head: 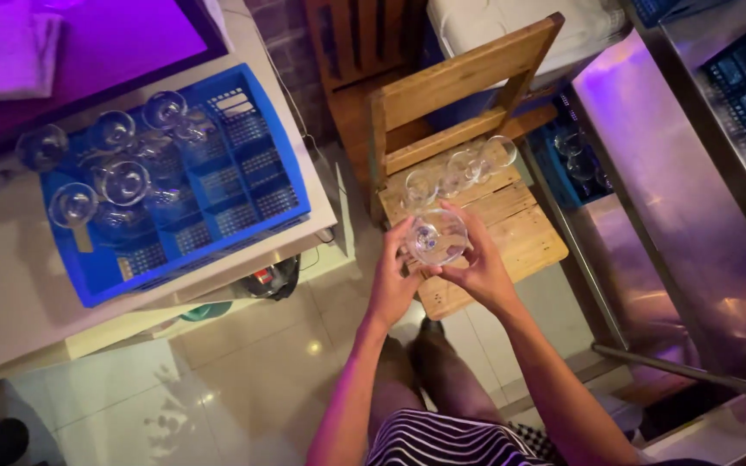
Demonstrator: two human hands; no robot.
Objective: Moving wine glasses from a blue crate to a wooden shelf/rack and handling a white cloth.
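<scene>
2 bare hands met over the wooden slatted chair [511, 233]: your left hand [393, 280] and your right hand [475, 263] both curled around 1 clear stemmed wine glass [436, 237], fingers gripping its bowl from either side, just above the seat. Behind it, several more clear glasses [468, 168] stood on the chair seat near the backrest. Well apart to your left, a blue plastic rack [243, 164] sat on a pale counter [10, 293], holding more clear glasses [123, 181]. A steel counter [675, 198] ran along your right.
</scene>
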